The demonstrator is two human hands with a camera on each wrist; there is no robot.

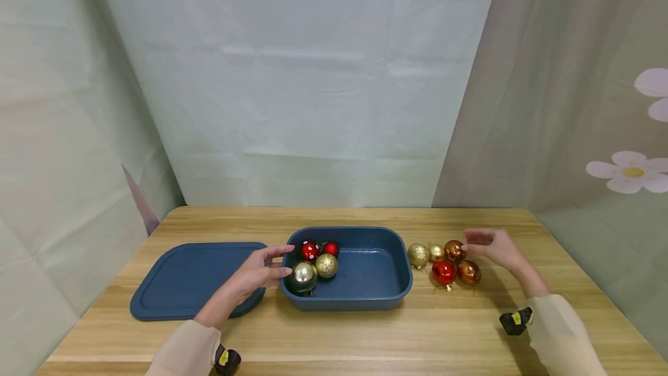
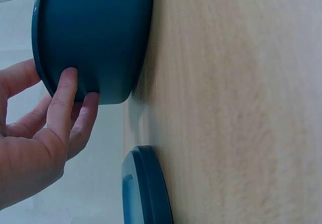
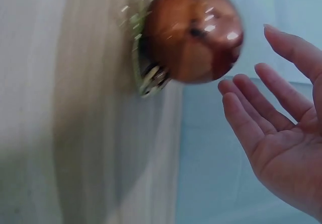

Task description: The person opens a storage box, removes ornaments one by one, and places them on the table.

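Note:
A dark blue tub [image 1: 365,297] stands mid-table holding several baubles: a silver one [image 1: 303,276], a gold glitter one [image 1: 326,266], a red one with white spots [image 1: 309,250] and a plain red one [image 1: 331,248]. My left hand [image 1: 268,266] rests against the tub's left end, its straight fingers [image 2: 65,98] touching the outer wall [image 2: 95,38]. Right of the tub lie more baubles: gold glitter [image 1: 418,255], small gold [image 1: 435,252], red [image 1: 444,272] and two copper ones [image 1: 454,250] [image 1: 468,272]. My right hand [image 1: 485,243] hovers open beside the copper bauble [image 3: 193,35], holding nothing.
The tub's flat blue lid [image 1: 195,279] lies left of it, under my left forearm, and shows edge-on in the left wrist view [image 2: 146,189]. Pale curtains close in the table's far edge and both sides. Bare wood runs along the front of the table [image 1: 365,335].

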